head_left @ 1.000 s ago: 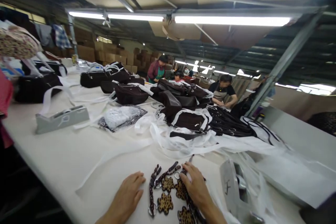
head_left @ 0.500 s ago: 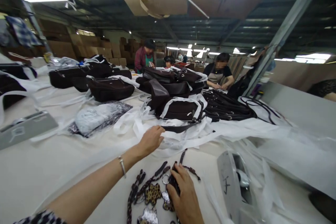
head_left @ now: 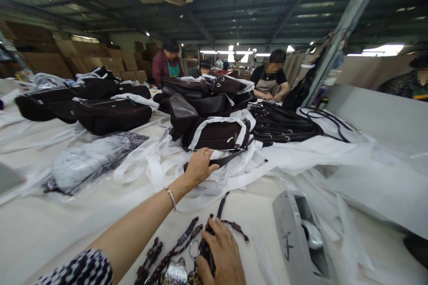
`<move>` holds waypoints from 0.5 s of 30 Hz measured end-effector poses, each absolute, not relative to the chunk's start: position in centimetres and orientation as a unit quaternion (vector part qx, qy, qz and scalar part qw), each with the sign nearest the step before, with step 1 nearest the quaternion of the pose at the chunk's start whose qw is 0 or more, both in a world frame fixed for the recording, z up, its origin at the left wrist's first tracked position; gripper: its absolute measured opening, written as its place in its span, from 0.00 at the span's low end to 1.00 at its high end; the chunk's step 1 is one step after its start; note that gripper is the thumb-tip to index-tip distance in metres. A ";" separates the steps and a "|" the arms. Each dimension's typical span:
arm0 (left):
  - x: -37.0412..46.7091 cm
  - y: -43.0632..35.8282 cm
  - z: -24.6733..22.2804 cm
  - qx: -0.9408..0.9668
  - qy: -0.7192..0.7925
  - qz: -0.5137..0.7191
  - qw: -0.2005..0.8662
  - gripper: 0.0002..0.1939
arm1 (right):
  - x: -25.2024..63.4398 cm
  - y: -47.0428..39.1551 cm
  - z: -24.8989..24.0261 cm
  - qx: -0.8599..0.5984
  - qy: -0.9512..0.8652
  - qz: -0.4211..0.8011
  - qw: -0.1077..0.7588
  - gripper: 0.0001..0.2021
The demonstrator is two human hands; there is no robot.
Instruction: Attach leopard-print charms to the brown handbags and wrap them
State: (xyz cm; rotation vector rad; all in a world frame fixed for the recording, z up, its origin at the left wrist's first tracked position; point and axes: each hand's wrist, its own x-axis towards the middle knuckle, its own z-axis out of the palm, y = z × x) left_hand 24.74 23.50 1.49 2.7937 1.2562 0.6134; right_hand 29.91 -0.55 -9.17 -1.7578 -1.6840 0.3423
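Note:
My left hand [head_left: 200,167] reaches out to the front edge of a dark brown bag [head_left: 217,136] with white wrapping on its handle. Its fingers are spread, over the bag's black strap [head_left: 229,159]. Nearer to me, my right hand [head_left: 222,251] rests on a dark braided cord piece, its fingers curled round something black. Beside it on the table lie a metal ring [head_left: 194,248], braided cords [head_left: 177,242] and a shiny charm [head_left: 176,271].
A grey dispenser [head_left: 292,231] stands at the right. Black straps [head_left: 284,124], more dark bags [head_left: 112,113] and a plastic-wrapped bundle [head_left: 90,160] lie farther back. Several people work beyond the table [head_left: 254,213].
The view has turned right. My left hand has moved forward, closer to the bag, and its fingers have spread. My right hand stays on the cord piece.

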 end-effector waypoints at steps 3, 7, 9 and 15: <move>28.1 23.9 2.4 0.899 0.390 0.194 -0.038 0.31 | 29.8 -0.5 -9.2 -0.659 -0.648 0.078 0.373 0.21; 33.1 24.8 2.0 0.890 0.413 0.186 -0.049 0.37 | 29.8 -0.5 -8.7 -0.638 -0.642 0.010 0.425 0.16; 35.2 25.3 1.4 0.880 0.436 0.183 -0.042 0.40 | 29.8 -0.5 -8.4 -0.636 -0.642 -0.009 0.428 0.16; 38.3 26.9 1.6 0.859 0.480 0.177 -0.005 0.26 | 29.3 -0.3 -8.1 -0.647 -0.619 -0.007 0.444 0.16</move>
